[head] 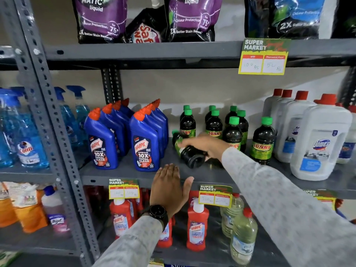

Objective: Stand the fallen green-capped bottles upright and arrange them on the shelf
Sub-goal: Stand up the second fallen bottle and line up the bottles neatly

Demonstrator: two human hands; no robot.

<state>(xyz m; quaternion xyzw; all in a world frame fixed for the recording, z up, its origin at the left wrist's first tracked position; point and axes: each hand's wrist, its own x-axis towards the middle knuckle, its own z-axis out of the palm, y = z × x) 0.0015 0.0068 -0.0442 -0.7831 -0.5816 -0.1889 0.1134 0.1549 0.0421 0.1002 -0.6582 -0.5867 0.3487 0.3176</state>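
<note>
On the grey metal shelf [221, 171], eight dark green-capped plastic bottles [263, 140] stand upright and one fallen bottle [189, 153] lies under the right hand's [207, 146] closed fingers; left hand [169, 187] flat, fingers together.

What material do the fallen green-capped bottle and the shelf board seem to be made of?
Fallen bottle: probably clear glossy plastic; highlights glint on it and dark liquid shows through. Shelf board: likely grey painted metal with a matte finish, like the perforated uprights beside it.

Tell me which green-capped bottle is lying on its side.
The fallen bottle under the right hand, just right of the blue Harpic bottles; all other green-capped bottles stand upright.
</note>
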